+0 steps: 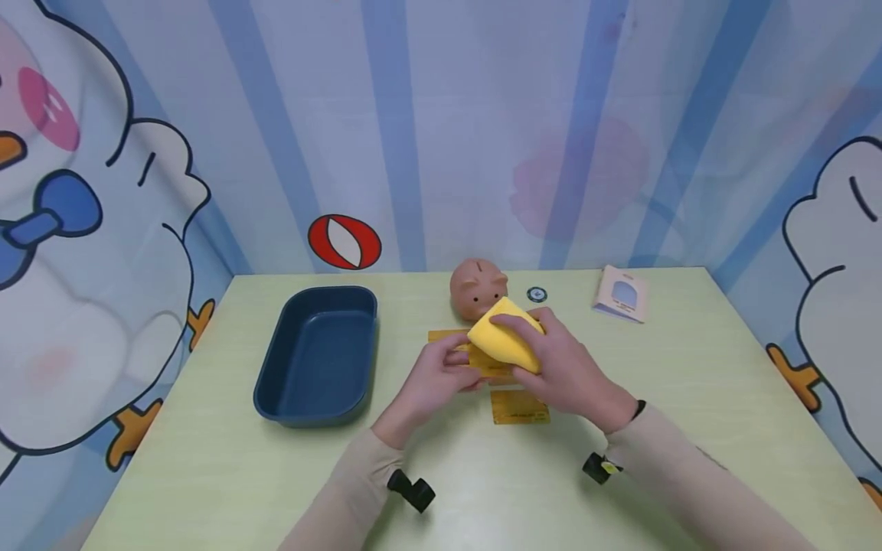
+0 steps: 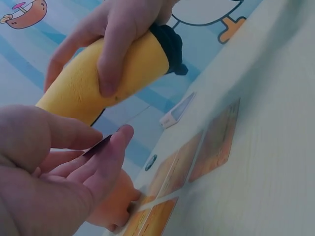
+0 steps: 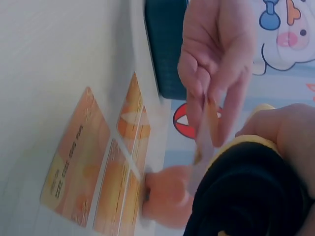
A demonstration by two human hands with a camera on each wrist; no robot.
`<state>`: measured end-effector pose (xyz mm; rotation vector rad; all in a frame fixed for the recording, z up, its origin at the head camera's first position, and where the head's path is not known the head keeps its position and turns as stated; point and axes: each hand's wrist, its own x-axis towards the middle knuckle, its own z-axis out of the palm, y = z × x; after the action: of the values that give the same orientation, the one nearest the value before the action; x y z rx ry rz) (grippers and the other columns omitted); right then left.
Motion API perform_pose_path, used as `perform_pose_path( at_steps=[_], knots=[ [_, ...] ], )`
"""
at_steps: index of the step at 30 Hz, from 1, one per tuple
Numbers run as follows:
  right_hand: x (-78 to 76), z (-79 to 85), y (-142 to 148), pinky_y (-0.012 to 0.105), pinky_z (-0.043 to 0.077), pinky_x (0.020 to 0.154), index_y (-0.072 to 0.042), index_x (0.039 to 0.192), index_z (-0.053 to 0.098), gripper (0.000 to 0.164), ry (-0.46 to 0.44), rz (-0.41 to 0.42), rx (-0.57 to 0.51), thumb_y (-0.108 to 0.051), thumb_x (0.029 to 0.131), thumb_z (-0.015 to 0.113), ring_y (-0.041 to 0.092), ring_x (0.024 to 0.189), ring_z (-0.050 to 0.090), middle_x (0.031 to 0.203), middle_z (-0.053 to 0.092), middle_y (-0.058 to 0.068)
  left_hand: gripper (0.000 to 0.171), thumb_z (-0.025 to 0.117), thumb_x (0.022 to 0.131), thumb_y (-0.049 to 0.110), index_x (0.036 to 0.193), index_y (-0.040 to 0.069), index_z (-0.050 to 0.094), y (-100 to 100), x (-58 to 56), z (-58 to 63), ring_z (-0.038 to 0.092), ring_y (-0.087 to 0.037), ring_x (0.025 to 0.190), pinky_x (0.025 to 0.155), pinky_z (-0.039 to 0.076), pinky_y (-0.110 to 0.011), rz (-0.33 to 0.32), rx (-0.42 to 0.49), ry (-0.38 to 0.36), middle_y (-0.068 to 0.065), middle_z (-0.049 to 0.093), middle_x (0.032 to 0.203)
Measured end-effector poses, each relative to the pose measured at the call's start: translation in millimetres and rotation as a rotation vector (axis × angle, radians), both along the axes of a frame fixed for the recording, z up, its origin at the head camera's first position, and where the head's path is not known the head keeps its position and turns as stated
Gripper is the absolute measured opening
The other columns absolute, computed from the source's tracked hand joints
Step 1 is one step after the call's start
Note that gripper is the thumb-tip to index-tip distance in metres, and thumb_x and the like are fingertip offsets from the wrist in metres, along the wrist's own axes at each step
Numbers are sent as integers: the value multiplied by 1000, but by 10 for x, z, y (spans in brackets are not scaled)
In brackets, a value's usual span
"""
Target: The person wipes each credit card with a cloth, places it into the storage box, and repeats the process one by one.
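Observation:
My right hand [image 1: 568,363] grips a soft yellow object [image 1: 506,337] with a dark, folded-looking end [image 2: 168,46]; its exact kind I cannot tell. Beside it, my left hand [image 1: 437,371] pinches a thin card [image 3: 211,120] between thumb and fingers, close to the yellow object. Beneath the hands lie several gold-orange bank cards [image 1: 520,407] in rows on the table, partly covered by the hands in the head view. One shows printed digits in the right wrist view. A brown piggy bank [image 1: 475,282] stands just behind the cards.
An open dark blue tray [image 1: 320,363] sits to the left of the hands. Behind them to the right are a small round disc [image 1: 537,295] and a pale pink folded card stand [image 1: 622,295]. A printed curtain [image 1: 468,138] hangs at the table's back edge.

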<state>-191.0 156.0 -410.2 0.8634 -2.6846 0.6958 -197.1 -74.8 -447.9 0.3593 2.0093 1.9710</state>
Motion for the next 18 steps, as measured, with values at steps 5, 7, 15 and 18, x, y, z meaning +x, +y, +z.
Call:
perform_pose_path(
  at_steps=[5,7,15,18],
  knots=[
    [8,-32,-91,41,57,71,-22,149,56,64,60,60,64,-22,90,83,29,101,57,128,52,21,51,67,99,-4,147,7,57,44,-3,11,76,-31,102,89,63,-37,2,39,-14,-15,75,123],
    [8,-52,-105,41,58,71,-22,149,56,65,77,68,92,-25,90,84,30,103,57,130,52,21,50,69,98,-3,146,7,58,53,1,19,76,-28,102,90,63,-38,4,64,-23,-16,75,123],
    [36,-97,-133,51,58,78,-25,155,51,68,135,53,177,-28,93,78,39,112,57,142,50,25,53,69,98,-4,148,6,56,71,12,43,75,-24,101,89,63,-37,51,99,-39,-17,72,126],
    [44,-138,-136,56,58,80,-26,158,49,69,168,41,186,-36,95,76,43,115,57,148,47,27,53,69,98,-4,148,5,56,82,20,59,74,-23,99,88,63,-36,65,105,-36,-19,72,125]
  ],
)
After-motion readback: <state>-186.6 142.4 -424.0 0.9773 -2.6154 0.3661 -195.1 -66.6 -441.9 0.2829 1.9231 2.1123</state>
